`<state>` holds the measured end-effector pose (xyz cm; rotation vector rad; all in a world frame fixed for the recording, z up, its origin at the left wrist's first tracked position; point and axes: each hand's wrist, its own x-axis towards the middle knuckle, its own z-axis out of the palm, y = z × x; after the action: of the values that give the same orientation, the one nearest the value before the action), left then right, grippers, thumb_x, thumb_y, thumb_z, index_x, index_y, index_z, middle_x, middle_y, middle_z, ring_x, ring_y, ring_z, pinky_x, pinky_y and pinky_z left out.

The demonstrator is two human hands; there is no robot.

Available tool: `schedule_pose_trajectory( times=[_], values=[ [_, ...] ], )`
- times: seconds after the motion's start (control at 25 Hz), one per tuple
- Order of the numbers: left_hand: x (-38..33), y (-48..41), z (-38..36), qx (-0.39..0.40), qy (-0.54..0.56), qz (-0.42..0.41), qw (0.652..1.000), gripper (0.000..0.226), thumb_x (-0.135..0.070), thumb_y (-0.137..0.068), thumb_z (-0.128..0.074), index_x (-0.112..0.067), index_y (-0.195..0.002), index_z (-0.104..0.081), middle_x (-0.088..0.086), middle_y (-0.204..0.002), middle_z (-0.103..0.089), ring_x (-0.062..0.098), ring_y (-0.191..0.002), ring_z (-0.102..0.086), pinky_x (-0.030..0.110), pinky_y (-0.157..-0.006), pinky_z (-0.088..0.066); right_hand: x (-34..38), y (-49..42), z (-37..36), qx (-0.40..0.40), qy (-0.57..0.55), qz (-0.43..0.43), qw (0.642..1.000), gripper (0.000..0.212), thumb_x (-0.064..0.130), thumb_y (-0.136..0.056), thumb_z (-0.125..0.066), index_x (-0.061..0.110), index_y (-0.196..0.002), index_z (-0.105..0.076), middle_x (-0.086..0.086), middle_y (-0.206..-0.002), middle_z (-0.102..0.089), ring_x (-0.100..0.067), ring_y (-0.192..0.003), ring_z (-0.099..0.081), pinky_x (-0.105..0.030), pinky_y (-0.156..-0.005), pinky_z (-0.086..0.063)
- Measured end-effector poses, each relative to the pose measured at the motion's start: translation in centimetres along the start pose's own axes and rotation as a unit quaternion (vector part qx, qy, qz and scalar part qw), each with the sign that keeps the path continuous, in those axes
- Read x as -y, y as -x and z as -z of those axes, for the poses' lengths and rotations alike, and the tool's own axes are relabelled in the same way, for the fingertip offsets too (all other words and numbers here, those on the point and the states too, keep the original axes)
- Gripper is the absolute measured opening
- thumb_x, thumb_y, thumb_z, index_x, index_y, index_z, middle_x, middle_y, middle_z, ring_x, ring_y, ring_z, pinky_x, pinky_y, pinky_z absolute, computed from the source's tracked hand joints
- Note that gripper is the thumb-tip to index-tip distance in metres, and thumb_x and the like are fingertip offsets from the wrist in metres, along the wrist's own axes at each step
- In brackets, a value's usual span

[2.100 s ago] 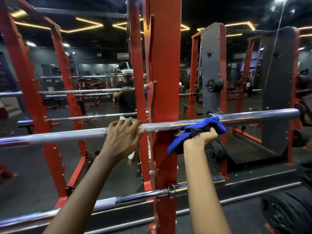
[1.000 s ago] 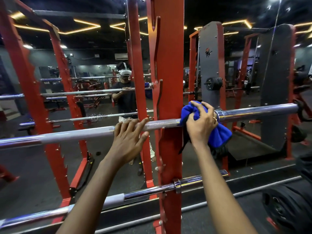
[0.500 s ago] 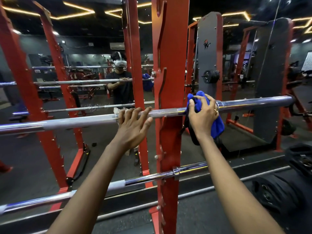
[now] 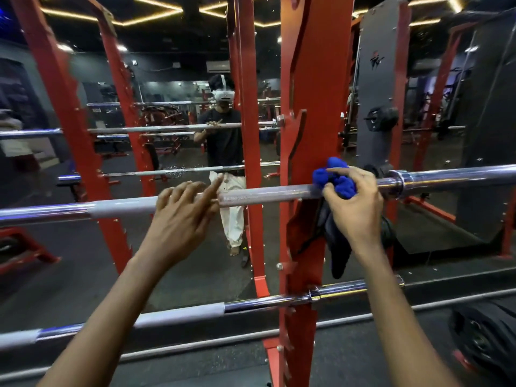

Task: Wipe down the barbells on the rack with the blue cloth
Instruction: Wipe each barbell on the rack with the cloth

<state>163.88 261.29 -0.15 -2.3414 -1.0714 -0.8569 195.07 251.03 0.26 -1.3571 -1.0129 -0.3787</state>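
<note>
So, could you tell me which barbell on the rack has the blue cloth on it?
The upper barbell: the right hand presses the blue cloth onto it beside the red upright. The lower barbell carries no cloth or hand.

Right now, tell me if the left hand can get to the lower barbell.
Probably yes: the left hand grips nothing, and the lower barbell lies uncovered just below it.

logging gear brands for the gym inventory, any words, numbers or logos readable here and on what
No word or number can be read.
Dark panel: a small red and white emblem, no legible letters.
Weight plate, bottom right: markings too blurred to read.
Wall sign seen in the mirror: too small to read.
</note>
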Motion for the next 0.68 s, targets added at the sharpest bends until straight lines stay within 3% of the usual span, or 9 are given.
schedule_pose_trajectory(
  times=[0.12, 0.32, 0.44, 0.56, 0.68],
  values=[
    [-0.1, 0.7, -0.3, -0.024, -0.017, 0.029, 0.999, 0.054, -0.048, -0.105, -0.026, -0.033, -0.156, -0.038, 0.003, -0.127, -0.057, 0.028, -0.115, -0.050, 0.046, -0.102, -0.030, 3.6, 2.3, -2.5, 0.056, -0.029, 0.047, 0.997, 0.027, 0.021, -0.081, -0.073, 0.027, -0.107, -0.078, 0.002, -0.118, -0.063, -0.019, -0.111, -0.061, -0.025, -0.101, -0.042],
    [-0.5, 0.7, -0.6, -0.033, 0.005, 0.046, 0.998, 0.048, -0.044, -0.104, -0.033, -0.035, -0.150, -0.046, 0.001, -0.124, -0.056, 0.025, -0.114, -0.046, 0.044, -0.103, -0.027, 5.5, 5.2, -4.2, 0.074, 0.115, 0.123, 0.983, 0.032, 0.019, -0.082, -0.075, 0.029, -0.112, -0.074, 0.004, -0.131, -0.061, -0.031, -0.116, -0.053, -0.043, -0.095, -0.041],
    [-0.3, 0.8, -0.8, -0.038, 0.016, 0.031, 0.999, 0.049, -0.043, -0.104, -0.036, -0.034, -0.151, -0.044, 0.001, -0.126, -0.056, 0.025, -0.114, -0.046, 0.043, -0.103, -0.026, 5.6, 5.2, -1.3, 0.085, 0.050, 0.134, 0.986, 0.031, 0.018, -0.083, -0.073, 0.029, -0.112, -0.076, 0.005, -0.128, -0.063, -0.030, -0.114, -0.058, -0.039, -0.101, -0.044],
    [-0.3, 0.9, -1.0, -0.048, 0.024, 0.042, 0.998, 0.048, -0.043, -0.104, -0.040, -0.034, -0.150, -0.045, -0.001, -0.129, -0.057, 0.024, -0.119, -0.048, 0.042, -0.106, -0.025, 7.0, 5.7, -1.1, 0.043, -0.014, 0.131, 0.990, 0.033, 0.016, -0.085, -0.073, 0.030, -0.114, -0.075, 0.004, -0.126, -0.062, -0.023, -0.112, -0.056, -0.030, -0.103, -0.042],
    [-0.4, 0.8, -0.9, -0.054, 0.026, 0.041, 0.997, 0.048, -0.043, -0.104, -0.039, -0.033, -0.151, -0.045, -0.002, -0.131, -0.056, 0.023, -0.122, -0.047, 0.042, -0.109, -0.024, 7.6, 6.7, -6.4, 0.062, 0.030, 0.145, 0.987, 0.032, 0.025, -0.088, -0.071, 0.028, -0.119, -0.072, 0.000, -0.133, -0.060, -0.027, -0.122, -0.057, -0.047, -0.105, -0.044]
  ],
)
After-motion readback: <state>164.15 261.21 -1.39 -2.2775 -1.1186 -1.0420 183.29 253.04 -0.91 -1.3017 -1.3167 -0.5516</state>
